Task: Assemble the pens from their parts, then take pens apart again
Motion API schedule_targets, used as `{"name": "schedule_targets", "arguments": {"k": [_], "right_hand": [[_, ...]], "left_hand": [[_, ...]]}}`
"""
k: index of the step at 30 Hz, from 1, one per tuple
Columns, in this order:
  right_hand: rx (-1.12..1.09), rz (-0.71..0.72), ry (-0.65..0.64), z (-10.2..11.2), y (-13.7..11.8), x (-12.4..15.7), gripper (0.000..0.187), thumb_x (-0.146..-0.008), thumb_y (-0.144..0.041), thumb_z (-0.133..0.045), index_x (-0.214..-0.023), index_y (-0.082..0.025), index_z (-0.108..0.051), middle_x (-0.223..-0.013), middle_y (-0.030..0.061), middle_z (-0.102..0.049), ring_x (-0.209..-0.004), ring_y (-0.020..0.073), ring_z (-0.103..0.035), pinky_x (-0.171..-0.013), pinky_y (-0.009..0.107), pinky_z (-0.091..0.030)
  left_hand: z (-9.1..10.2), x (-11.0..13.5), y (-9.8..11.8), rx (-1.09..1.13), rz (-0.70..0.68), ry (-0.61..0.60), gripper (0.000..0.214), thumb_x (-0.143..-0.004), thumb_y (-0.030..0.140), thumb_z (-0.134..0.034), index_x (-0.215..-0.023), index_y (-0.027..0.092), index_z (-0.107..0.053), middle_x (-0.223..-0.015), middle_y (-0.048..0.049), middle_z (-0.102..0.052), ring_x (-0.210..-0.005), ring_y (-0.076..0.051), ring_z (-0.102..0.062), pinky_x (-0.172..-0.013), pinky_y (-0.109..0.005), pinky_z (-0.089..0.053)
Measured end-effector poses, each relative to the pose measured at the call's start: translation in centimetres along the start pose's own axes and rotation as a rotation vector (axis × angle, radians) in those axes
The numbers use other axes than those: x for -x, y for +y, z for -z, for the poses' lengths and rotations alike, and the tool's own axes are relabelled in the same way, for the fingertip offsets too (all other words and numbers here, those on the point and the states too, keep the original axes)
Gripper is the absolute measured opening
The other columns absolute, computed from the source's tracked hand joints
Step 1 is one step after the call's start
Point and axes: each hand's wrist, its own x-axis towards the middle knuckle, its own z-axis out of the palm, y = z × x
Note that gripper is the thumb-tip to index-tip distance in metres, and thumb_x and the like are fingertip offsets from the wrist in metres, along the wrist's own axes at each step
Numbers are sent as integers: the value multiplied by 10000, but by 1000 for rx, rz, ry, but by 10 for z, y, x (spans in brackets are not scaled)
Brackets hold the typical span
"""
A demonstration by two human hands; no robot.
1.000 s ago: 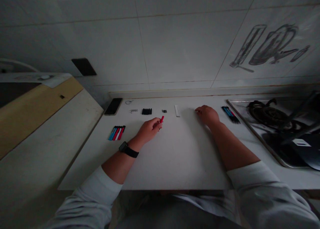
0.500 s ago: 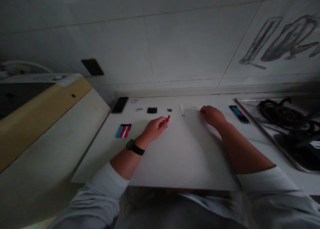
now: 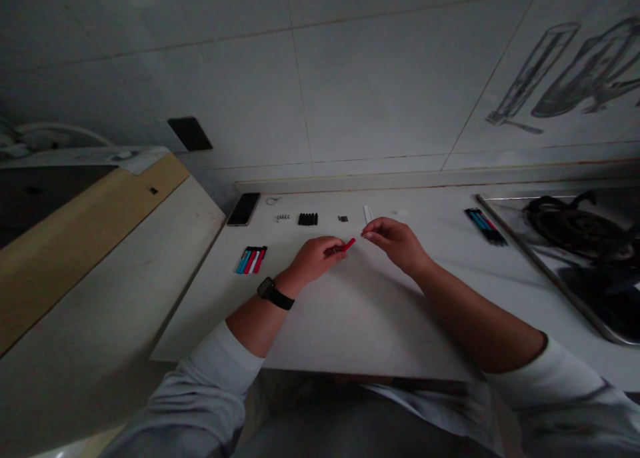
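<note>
My left hand (image 3: pixel 319 259) is closed on a red pen barrel (image 3: pixel 350 244), whose free end points up and to the right. Just beyond that end, my right hand (image 3: pixel 395 241) has thumb and forefinger pinched together; anything between them is too small to make out. Behind the right fingertips lie thin white sticks (image 3: pixel 368 213), partly covered by the hand. Along the back of the white worktop run small springs (image 3: pixel 283 217), a row of black pen grips (image 3: pixel 308 219) and tiny dark parts (image 3: pixel 343 219).
Blue, red and white pen barrels (image 3: pixel 251 260) lie at the left. A phone (image 3: pixel 243 209) and a thin ring (image 3: pixel 273 200) rest near the wall. Several pens (image 3: pixel 485 227) sit at the right beside the gas stove (image 3: pixel 575 238). A pale scrap (image 3: pixel 401 212) lies toward the back.
My right hand has come left from the back right of the worktop to the red barrel's end. The left hand has shifted slightly right, and the barrel now leans further right.
</note>
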Motion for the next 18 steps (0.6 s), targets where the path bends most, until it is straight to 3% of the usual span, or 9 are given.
{"name": "schedule_targets", "arguments": {"k": [4, 18], "right_hand": [[-47, -11, -11, -11, -2, 6, 334, -807, -543, -765, -867, -221, -698, -850, 36, -717, -794, 178, -650, -785, 338, -516], [-68, 25, -56, -16, 7, 8, 290, -796, -462, -792, -943, -223, -717, -926, 40, -730, -852, 175, -688, -854, 356, -558]], "left_hand": [[2, 0, 4, -36, -44, -12, 154, -915, 325, -717, -994, 194, -734, -946, -45, -748, -828, -157, -671, -781, -278, -515], [3, 0, 6, -55, -53, -19, 149, -922, 309, -709, -1009, 190, -733, -945, -49, -749, -829, -161, -678, -787, -287, -518]]}}
